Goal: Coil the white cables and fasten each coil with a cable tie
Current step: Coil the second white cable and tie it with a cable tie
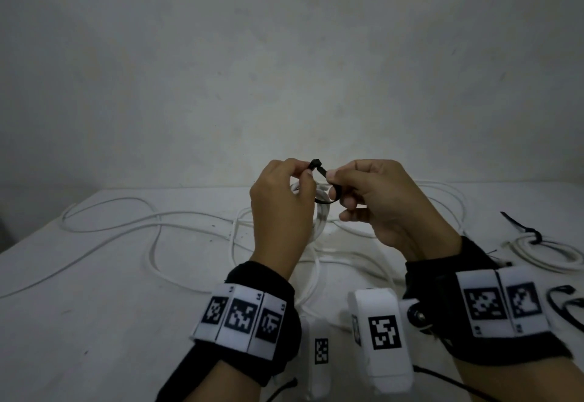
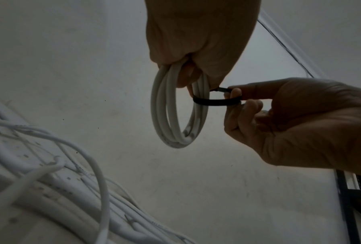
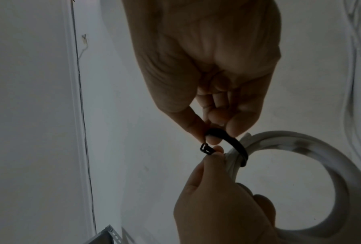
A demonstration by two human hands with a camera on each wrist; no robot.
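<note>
Both hands are raised above the white table [image 1: 94, 306]. My left hand [image 1: 303, 174] grips a small coil of white cable [image 2: 175, 107], which hangs down from its fingers. A black cable tie [image 2: 215, 101] is looped round the coil's strands. The left thumb and forefinger also pinch the tie's head [image 3: 206, 149]. My right hand [image 1: 335, 180] pinches the tie's strap [image 3: 233, 142] just beside the head. In the head view the coil [image 1: 322, 215] is mostly hidden behind the left hand.
Loose white cable [image 1: 142, 221] sprawls in loops across the table behind and left of the hands. A coil bound with a black tie [image 1: 543, 250] lies at the right. Spare black ties [image 1: 562, 303] lie near the right edge. A plain wall stands behind.
</note>
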